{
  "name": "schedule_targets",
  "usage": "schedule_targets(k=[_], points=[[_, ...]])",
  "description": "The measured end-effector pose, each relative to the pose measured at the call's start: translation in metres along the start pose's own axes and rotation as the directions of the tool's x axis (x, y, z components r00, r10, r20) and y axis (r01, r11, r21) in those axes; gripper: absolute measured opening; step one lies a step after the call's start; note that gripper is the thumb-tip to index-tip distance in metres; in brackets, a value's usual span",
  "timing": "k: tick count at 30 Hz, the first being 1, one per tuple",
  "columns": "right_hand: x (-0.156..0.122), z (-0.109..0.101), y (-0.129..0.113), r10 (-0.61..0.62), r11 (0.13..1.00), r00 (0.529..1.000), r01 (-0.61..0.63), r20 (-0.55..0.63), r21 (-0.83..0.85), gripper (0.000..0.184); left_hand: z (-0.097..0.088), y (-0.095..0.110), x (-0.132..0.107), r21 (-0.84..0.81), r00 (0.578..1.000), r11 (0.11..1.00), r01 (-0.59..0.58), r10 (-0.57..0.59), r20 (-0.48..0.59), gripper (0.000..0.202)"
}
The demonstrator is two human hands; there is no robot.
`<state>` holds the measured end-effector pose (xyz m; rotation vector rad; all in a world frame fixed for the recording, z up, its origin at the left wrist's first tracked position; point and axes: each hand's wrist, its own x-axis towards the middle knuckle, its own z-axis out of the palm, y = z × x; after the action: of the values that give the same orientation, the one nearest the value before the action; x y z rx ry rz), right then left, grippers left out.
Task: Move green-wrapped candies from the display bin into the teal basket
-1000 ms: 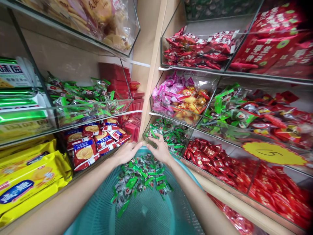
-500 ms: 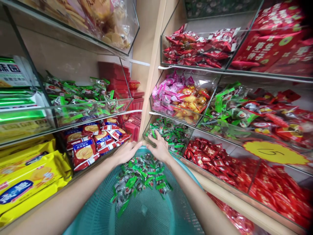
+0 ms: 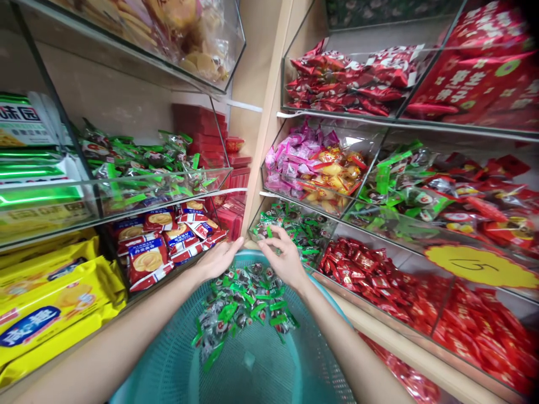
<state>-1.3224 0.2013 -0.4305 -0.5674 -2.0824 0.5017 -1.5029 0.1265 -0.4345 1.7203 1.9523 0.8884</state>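
A turquoise plastic basket (image 3: 314,387) leans toward the shelf corner, with a heap of green-wrapped candies (image 3: 244,303) at its far end. My left hand (image 3: 221,259) grips the basket's far rim on the left, fingers pressed together. My right hand (image 3: 287,259) is above the rim at the edge of a low clear bin. Its thumb and fingers are curled in a pinch, and a green-wrapped candy (image 3: 269,230) shows at the fingertips. More candies of this kind (image 3: 309,233) lie in the bin behind.
Red-wrapped candies (image 3: 362,264) fill the bin to the right. Pink-wrapped sweets (image 3: 290,157) sit one shelf up. Blue and red biscuit packs (image 3: 147,258) and yellow packs (image 3: 63,308) are at left. A yellow price tag (image 3: 482,266) hangs from a shelf edge.
My right hand has drawn its spread fingers together into a pinch and shifted slightly right. My left hand stays at the rim. The candies in the basket look the same.
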Motion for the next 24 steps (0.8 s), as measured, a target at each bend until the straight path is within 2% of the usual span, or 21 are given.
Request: schedule_targets(k=[5,9,13,18,24], points=[[-0.011,0.003,-0.004,-0.062,0.998,0.981,0.059,0.184,0.021,0.029,0.000,0.002,-0.001,-0.024,1.000,0.999,-0.021,0.021,0.019,0.070],[-0.017,0.010,0.000,-0.100,0.993,0.954,0.112,0.283,-0.029,0.030,-0.001,0.002,-0.001,-0.022,0.999,0.999,-0.033,0.033,0.001,0.069],[-0.019,0.013,-0.003,-0.159,0.966,0.910,0.224,0.383,-0.132,0.030,-0.001,0.002,-0.001,-0.012,0.999,0.999,-0.030,0.030,0.013,0.070],[-0.021,0.016,-0.007,-0.218,0.926,0.878,0.324,0.426,-0.193,0.028,-0.001,0.002,-0.002,-0.012,0.999,0.999,-0.032,0.033,0.014,0.069],[-0.028,0.021,-0.006,-0.196,0.927,0.851,0.323,0.487,-0.192,0.024,-0.001,0.000,-0.002,-0.007,1.000,1.000,-0.018,0.018,-0.004,0.069]])
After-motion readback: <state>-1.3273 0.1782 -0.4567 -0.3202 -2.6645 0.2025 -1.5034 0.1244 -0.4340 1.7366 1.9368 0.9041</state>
